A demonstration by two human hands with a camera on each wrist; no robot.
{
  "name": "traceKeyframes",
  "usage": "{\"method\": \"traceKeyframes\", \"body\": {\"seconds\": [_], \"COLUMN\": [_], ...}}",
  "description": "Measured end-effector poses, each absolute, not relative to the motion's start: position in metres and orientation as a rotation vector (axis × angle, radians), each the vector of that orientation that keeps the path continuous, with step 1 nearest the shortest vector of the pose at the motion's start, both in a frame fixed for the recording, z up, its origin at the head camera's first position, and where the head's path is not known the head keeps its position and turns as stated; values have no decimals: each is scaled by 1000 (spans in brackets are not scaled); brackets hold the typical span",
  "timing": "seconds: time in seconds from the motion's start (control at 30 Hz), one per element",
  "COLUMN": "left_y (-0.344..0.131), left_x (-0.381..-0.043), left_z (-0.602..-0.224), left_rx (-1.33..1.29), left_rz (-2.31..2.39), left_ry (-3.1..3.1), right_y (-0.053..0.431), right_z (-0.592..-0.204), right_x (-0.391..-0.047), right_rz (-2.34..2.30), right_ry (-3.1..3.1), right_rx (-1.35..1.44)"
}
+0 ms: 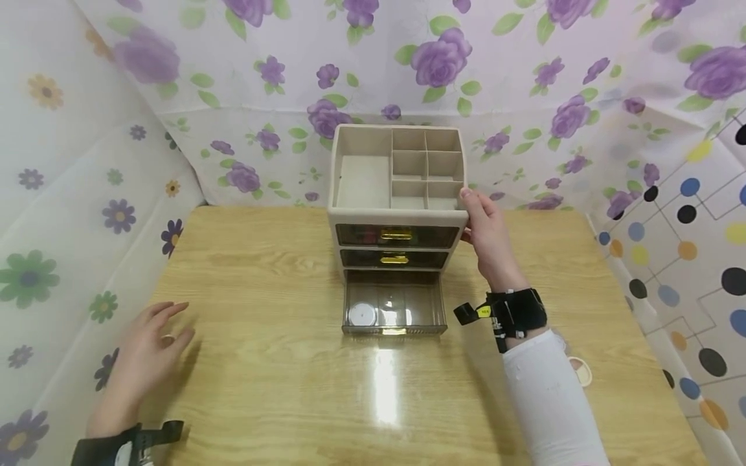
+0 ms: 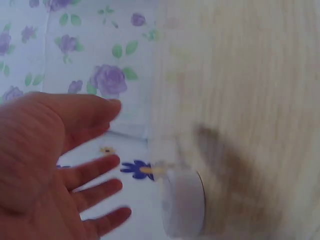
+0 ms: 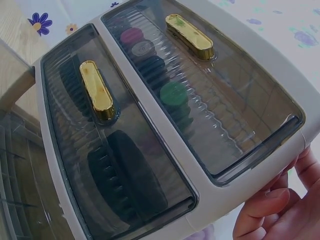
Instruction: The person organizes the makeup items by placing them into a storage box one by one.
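A cream desktop drawer organizer stands at the back middle of the table, its top divided into compartments. Its lowest clear drawer is pulled out, with a round white item inside at the left. The two upper drawers are closed; through their dark fronts, bottles with coloured caps and a dark oval item show in the right wrist view. My right hand grips the organizer's right side, thumb at the top rim. My left hand hovers over the table's left side with loosely bent fingers, holding nothing.
A small round cream item lies on the wooden table, partly behind the right sleeve. Flowered cloth hangs close behind the organizer; more patterned cloth flanks the table at both sides.
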State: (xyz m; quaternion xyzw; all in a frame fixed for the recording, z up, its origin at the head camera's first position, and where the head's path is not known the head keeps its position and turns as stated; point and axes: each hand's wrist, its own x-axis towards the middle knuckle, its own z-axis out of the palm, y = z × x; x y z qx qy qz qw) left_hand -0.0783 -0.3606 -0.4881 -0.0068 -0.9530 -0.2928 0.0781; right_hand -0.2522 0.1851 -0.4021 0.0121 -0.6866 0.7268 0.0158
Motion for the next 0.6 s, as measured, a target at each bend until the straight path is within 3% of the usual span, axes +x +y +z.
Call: {"method": "traceKeyframes", "body": {"seconds": [0.6], "left_y": [-385], "left_x": [-64], "left_z": [-502], "left_rx": [208], "left_rz": [-698], "left_ry": [-3033], "right_y": [184], "right_z": [-398], "right_x": [-248], "right_rz": [2287], "right_ry": [-2113], "right_rx": [10]}}
